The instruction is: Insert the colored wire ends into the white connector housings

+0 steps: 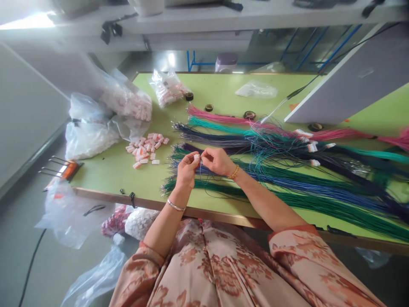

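Note:
My left hand (186,169) pinches a small white connector housing (196,157) between thumb and fingers. Right beside it, my right hand (217,161) has its fingertips closed on a thin wire, its end close to the housing; whether it is inside cannot be made out. Beneath both hands lie bundles of long wires with metal ends: green wires (287,202), blue wires (287,186), dark navy wires (217,140), teal wires (220,126) and pink wires (220,114). To the left is a loose pile of white and orange connector housings (147,148).
Plastic bags of housings (168,87) stand at the back left. Rolls of black tape (249,115) lie behind the wires. An orange rack with metal prongs (67,169) sits at the left edge. A grey panel (354,76) rises at right; a shelf (204,19) spans above.

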